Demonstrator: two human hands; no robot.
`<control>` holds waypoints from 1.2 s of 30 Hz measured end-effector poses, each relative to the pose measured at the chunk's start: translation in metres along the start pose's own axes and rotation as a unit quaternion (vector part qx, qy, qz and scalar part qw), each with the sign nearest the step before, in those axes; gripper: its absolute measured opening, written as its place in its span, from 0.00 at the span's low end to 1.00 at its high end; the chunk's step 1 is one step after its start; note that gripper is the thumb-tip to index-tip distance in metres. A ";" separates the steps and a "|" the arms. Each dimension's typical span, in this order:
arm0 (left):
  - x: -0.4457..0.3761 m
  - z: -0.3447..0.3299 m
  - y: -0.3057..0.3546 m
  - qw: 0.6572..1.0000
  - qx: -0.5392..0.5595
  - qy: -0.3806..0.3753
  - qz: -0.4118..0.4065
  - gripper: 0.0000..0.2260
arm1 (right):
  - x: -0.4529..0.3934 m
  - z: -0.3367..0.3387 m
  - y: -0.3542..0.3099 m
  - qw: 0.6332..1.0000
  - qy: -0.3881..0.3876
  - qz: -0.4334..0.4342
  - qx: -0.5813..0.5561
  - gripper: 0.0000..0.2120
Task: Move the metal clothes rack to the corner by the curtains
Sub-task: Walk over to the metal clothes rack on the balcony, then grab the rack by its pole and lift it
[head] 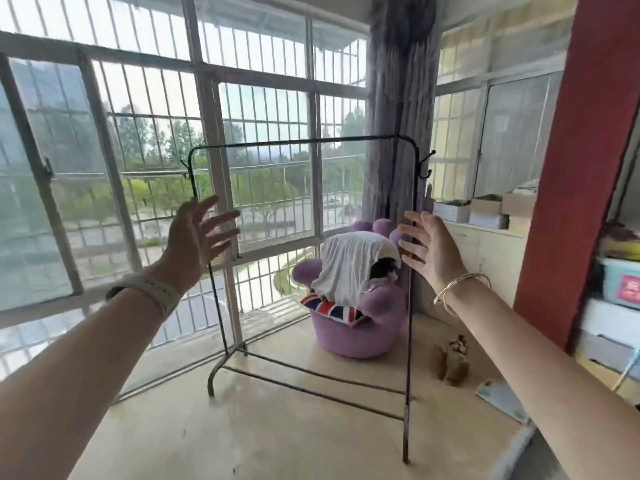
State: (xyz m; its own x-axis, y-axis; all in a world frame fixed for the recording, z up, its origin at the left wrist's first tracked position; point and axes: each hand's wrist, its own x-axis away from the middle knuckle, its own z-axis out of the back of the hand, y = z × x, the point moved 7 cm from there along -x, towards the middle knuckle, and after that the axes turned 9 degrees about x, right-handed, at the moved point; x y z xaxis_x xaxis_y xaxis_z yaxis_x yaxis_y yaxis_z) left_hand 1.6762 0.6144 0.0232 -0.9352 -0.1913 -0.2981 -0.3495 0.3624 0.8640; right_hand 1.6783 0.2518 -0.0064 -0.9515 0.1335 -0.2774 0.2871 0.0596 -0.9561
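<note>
A thin black metal clothes rack [294,142] stands on the pale floor in front of me, bare of clothes, with hooks on both side posts. Grey-purple curtains [401,98] hang in the corner behind its right post. My left hand [197,237] is held up with fingers spread right by the left post, which passes behind the palm. My right hand [427,252] is also spread, just right of the right post. Neither hand grips the rack.
A purple hand-shaped chair [363,327] with a white cloth and a flag cushion sits behind the rack near the corner. A small brown plush toy [452,362] lies on the floor at right. Barred windows [138,150] line the left; a red pillar [575,168] and shelves stand right.
</note>
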 end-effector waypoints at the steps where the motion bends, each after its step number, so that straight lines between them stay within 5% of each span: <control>1: -0.023 -0.002 -0.004 1.000 -0.004 -0.009 0.000 0.23 | -0.022 -0.004 -0.001 1.000 0.015 -0.004 0.002 0.16; 5: -0.108 -0.004 -0.015 1.000 0.006 -0.015 0.011 0.22 | -0.103 -0.022 0.017 0.999 0.032 0.002 0.024 0.21; 16: -0.377 0.004 -0.128 0.998 -0.017 -0.050 0.045 0.23 | -0.363 -0.051 0.129 0.995 0.090 -0.038 0.010 0.13; 23: -0.554 -0.086 -0.135 0.990 -0.001 -0.124 0.060 0.24 | -0.502 -0.021 0.107 0.983 0.173 -0.062 -0.004 0.18; 36: -0.648 -0.296 -0.310 0.941 0.028 -0.293 0.166 0.19 | -0.573 0.057 0.193 0.934 0.332 -0.129 0.002 0.18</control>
State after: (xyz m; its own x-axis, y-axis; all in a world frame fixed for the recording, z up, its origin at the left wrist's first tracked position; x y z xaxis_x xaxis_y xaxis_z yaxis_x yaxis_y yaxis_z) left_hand 2.4078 0.3557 0.0685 -0.8590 0.4701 -0.2026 -0.0205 0.3639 0.9312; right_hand 2.2727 0.1307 -0.0372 -0.7093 0.7002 0.0808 0.0566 0.1708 -0.9837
